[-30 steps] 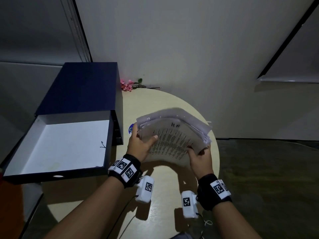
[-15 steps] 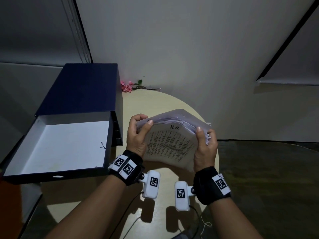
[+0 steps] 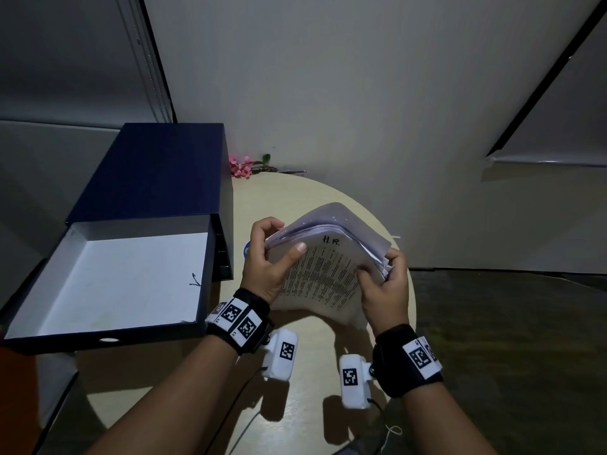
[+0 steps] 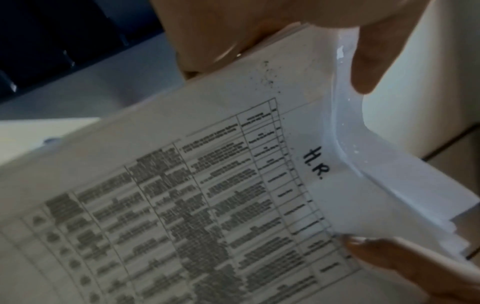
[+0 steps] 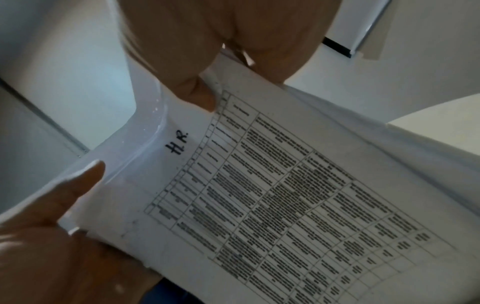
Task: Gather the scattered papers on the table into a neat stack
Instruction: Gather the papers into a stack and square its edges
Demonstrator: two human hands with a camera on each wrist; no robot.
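Head view showed the left hand (image 3: 267, 261) gripping the left edge of the papers (image 3: 323, 267), thumb on the printed top sheet, fingers curled behind. The right hand (image 3: 384, 284) gripped the right edge likewise, thumb in front. The papers were held upright above the table (image 3: 315, 198), bowed between both hands, their top edge arched; the top sheet carried a printed grid and the handwritten mark "H.R.". An open blue box (image 3: 138, 251) lay left of the hands. Pink flowers (image 3: 241, 165) lay at the table's far edge.
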